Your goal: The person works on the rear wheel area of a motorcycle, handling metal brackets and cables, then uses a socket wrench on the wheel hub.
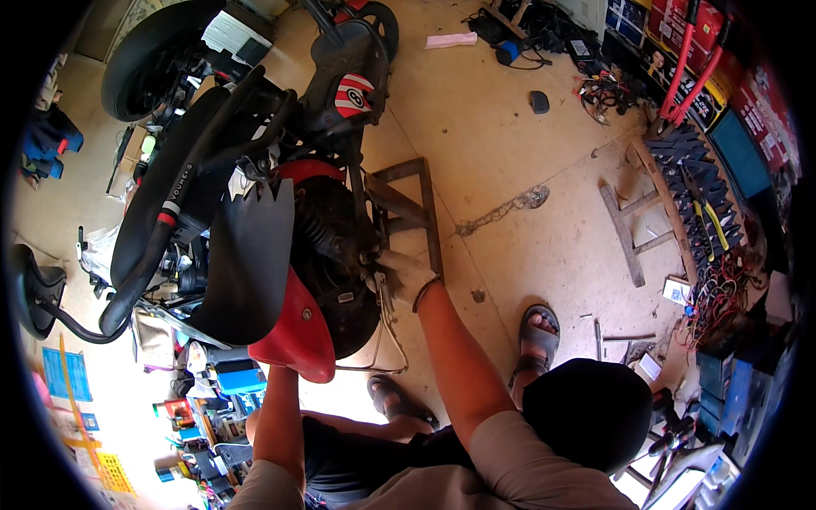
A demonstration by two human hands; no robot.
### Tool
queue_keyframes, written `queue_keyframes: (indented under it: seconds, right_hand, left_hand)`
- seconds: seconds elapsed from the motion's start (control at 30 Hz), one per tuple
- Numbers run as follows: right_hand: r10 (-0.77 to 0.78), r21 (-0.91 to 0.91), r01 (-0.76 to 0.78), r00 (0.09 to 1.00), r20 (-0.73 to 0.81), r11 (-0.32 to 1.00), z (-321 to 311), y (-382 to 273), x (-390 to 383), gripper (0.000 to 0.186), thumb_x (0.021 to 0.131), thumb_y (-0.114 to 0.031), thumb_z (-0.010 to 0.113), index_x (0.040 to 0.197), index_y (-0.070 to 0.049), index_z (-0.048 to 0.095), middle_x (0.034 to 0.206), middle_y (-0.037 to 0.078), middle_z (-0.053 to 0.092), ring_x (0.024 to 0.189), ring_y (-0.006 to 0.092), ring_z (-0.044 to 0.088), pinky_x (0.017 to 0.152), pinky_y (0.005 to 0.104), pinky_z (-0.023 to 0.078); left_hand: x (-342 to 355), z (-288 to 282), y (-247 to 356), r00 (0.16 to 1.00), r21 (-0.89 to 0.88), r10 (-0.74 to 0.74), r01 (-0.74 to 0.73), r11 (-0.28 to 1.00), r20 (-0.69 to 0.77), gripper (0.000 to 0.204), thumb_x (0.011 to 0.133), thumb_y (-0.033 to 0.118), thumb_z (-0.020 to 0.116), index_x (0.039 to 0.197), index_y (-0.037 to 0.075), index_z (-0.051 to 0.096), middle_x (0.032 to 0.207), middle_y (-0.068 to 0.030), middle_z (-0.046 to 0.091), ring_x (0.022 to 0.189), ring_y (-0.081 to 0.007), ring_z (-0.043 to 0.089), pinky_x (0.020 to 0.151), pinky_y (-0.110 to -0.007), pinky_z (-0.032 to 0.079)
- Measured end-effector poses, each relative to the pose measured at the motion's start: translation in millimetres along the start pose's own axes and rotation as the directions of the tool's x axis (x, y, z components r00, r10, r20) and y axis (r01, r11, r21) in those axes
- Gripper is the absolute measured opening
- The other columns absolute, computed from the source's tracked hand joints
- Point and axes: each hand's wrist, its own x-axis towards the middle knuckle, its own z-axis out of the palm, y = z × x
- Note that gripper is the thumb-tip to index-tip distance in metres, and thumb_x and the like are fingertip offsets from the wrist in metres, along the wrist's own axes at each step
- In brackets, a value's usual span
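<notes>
A black scooter (pixel 191 161) with a red rear fender (pixel 302 340) and a black mudguard (pixel 242 255) fills the left and middle. My right hand (pixel 406 270), in a pale glove, reaches to a metal fitting beside the dark wheel (pixel 340 314); its fingertips are closed on something I cannot make out. A thin bent metal stand or rod (pixel 395 348) hangs below it. My left forearm rises to the red fender, which hides that hand.
A wooden frame (pixel 425 195) lies beside the scooter. At right are a wooden stool (pixel 642 200), tools, tangled wires (pixel 722 297) and stacked boxes (pixel 697 34). A second scooter (pixel 365 25) stands behind. Crowded shelves (pixel 212 425) line the lower left. My sandalled feet are below.
</notes>
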Motion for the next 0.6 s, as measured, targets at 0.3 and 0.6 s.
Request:
queue_keyframes:
  seconds: [0.3,0.6]
  right_hand:
    - [0.050,0.000,-0.050,0.994,-0.094,0.999,-3.8,3.4,-2.6,0.020,0.099,-0.023,0.074,0.110,-0.007,0.073,0.092,0.006,0.071,0.073,0.0167,0.065,0.064,0.0288,0.053]
    - [0.043,0.035,-0.037,0.979,-0.201,0.999,5.2,1.8,-5.5,0.020,0.099,-0.021,0.072,0.111,-0.004,0.074,0.094,0.008,0.071,0.075,0.0187,0.065,0.064,0.0295,0.054]
  left_hand:
    - [-4.2,-2.5,2.5,1.000,-0.002,0.004,-0.004,1.000,-0.007,0.047,0.095,0.016,0.069,0.137,-0.003,0.061,0.127,-0.0135,0.072,0.109,-0.0273,0.073,0.090,-0.039,0.061]
    - [-4.2,-6.5,1.8,1.000,-0.016,0.005,-0.005,1.000,-0.008,0.048,0.093,0.015,0.071,0.138,-0.002,0.061,0.128,-0.0134,0.071,0.109,-0.0272,0.073,0.091,-0.040,0.061]
